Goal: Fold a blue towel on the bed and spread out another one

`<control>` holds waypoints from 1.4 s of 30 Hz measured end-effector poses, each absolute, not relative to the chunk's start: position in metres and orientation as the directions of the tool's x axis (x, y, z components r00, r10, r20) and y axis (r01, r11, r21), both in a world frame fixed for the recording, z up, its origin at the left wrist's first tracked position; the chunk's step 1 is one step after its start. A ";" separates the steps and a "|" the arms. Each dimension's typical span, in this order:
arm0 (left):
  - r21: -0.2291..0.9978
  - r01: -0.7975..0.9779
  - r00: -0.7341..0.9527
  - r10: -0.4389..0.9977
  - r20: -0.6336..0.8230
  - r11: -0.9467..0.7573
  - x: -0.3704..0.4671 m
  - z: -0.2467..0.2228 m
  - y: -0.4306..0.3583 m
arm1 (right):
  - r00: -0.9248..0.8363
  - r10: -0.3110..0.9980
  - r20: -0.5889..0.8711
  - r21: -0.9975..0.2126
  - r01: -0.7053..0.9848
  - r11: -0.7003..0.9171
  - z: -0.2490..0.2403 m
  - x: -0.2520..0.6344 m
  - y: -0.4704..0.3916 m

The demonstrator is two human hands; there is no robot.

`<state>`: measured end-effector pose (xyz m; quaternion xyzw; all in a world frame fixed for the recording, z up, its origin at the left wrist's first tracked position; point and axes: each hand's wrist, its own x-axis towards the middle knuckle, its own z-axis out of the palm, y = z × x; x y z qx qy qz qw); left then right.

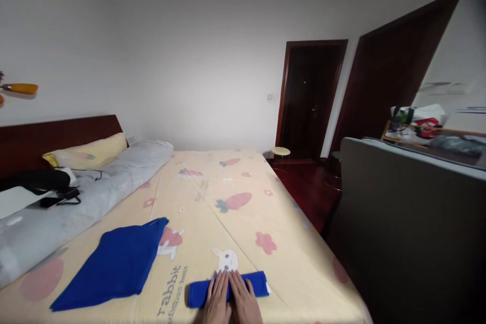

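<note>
Here, the rolled blue cloth point(197, 294) lies beneath both hands, left hand point(217, 298) and right hand point(243, 296) flat, gripping nothing.

Bed point(296, 268): yellow sheet, printed with carrots, flowers, rabbits and lettering. Grey quilt point(132, 168) bunched along the headboard side; yellow pillow point(91, 153) at its far end. Near edge: flat blue cloth point(117, 263), unevenly outlined, on the left; narrow blue bundle point(196, 294), apart from it, on the right.
</note>
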<state>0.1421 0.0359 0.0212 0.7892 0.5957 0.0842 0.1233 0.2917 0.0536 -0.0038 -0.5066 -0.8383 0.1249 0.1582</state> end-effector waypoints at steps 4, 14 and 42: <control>0.239 0.916 0.309 0.947 0.091 -0.322 0.109 0.009 0.030 | -0.455 0.875 0.166 -0.348 0.803 0.483 -0.007 0.318 0.055; 0.146 0.969 0.180 0.975 0.126 -0.198 0.066 0.012 0.013 | -0.339 0.940 0.038 -0.361 0.872 0.329 0.015 0.375 0.055; 0.574 0.812 -0.065 0.993 -0.094 0.107 0.090 0.017 0.044 | -0.258 0.923 0.286 -0.866 0.342 0.364 0.232 0.337 0.083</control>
